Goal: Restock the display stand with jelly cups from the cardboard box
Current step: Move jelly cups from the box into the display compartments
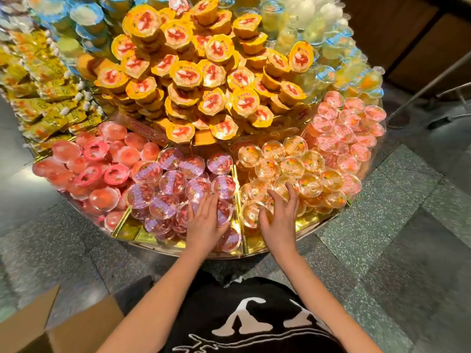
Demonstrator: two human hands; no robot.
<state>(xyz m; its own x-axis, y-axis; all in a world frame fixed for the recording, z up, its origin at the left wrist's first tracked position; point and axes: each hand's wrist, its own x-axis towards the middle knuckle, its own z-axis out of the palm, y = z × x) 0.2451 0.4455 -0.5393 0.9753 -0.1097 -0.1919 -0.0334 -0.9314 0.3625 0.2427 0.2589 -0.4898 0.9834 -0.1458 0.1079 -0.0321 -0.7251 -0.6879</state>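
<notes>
Head view, one entry.

Left grip (206, 220) — fingers straight and flat, clamped on nothing, resting on the purple-lidded jelly cups (173, 182) in a front bay of the display stand (130, 231).

Right grip (280, 217) — fingers spread, holding nothing, on the orange jelly cups (290, 166) in the adjoining bay.

Cardboard box (51, 327): on the floor, behind and left of both grips. The left arm is nearer, so probably the one to reach back.

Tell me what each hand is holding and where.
Nothing is held. The left hand lies flat on the purple-lidded cups; the right hand rests with spread fingers on the orange cups.
</notes>
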